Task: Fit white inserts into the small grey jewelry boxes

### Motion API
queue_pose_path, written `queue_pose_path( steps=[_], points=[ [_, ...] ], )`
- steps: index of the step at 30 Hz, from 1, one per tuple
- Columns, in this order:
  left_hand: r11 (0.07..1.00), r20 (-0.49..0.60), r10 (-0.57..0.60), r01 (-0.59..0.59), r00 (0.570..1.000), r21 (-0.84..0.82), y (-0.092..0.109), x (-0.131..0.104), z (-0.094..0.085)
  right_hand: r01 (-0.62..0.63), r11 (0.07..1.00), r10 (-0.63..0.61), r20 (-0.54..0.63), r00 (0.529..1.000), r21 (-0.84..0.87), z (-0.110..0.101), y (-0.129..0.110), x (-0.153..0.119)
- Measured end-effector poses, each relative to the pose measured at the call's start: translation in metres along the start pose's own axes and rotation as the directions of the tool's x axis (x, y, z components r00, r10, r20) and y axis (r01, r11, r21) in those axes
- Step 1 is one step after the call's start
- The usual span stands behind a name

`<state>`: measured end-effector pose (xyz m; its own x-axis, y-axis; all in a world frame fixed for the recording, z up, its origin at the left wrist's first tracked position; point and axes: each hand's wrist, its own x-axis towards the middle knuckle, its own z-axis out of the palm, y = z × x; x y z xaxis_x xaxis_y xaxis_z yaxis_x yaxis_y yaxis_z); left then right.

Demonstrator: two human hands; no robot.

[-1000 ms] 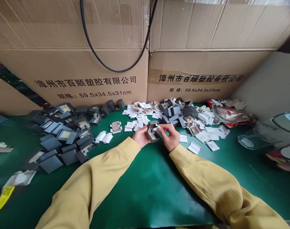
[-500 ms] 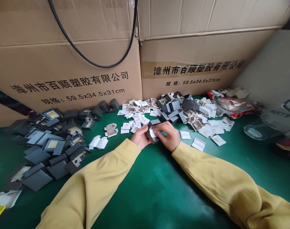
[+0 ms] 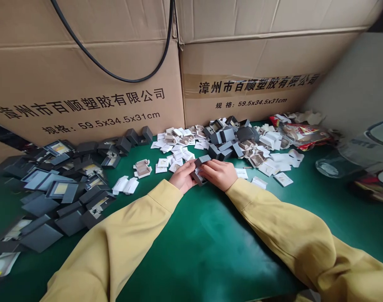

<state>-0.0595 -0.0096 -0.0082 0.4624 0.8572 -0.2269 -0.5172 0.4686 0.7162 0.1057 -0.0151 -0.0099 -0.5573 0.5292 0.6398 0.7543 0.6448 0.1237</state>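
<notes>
Grasping small dark box (image 3: pixel 203 159) in left hand (image 3: pixel 182 176); right hand (image 3: pixel 222 173) touching it, unclear whether fingers (image 3: pixel 212 165) pinch anything. More boxes (image 3: pixel 42 235) heaped left on table (image 3: pixel 185 247).

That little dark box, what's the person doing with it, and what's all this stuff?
A person in yellow sleeves has an open small dark box between both hands above the green table. The left hand holds its side, and the fingers of the right hand are at its opening, hiding much of the inside. More dark boxes are heaped to the left, and white cards lie scattered behind the hands.
</notes>
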Motion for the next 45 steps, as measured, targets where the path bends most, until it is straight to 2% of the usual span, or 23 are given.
queue_pose_path(
  steps=[8, 25, 34, 39, 45],
  points=[
    [0.995, -0.023, 0.050, -0.048, 0.998, 0.089, -0.004, -0.002, 0.002, -0.012, 0.997, 0.015, 0.034, 0.999, -0.080, -0.001, -0.004, 0.002],
    [0.998, -0.022, 0.028, -0.026, 0.999, 0.058, -0.001, 0.000, 0.000, -0.056, 0.995, 0.067, 0.122, 0.990, -0.087, -0.004, -0.009, 0.006],
    [0.995, -0.035, -0.002, 0.006, 0.999, 0.096, -0.002, -0.001, 0.001, -0.074, 0.996, 0.079, 0.089, 0.993, -0.059, -0.007, -0.011, 0.007],
    [0.997, -0.036, 0.043, -0.041, 0.998, 0.061, -0.001, -0.003, 0.002, -0.089, 0.996, 0.091, 0.100, 0.991, -0.029, -0.005, -0.010, 0.006],
    [0.999, -0.044, 0.038, -0.038, 0.998, 0.006, 0.001, -0.003, 0.000, -0.137, 0.988, 0.133, 0.060, 0.989, 0.072, 0.001, -0.008, 0.002]
  ],
)
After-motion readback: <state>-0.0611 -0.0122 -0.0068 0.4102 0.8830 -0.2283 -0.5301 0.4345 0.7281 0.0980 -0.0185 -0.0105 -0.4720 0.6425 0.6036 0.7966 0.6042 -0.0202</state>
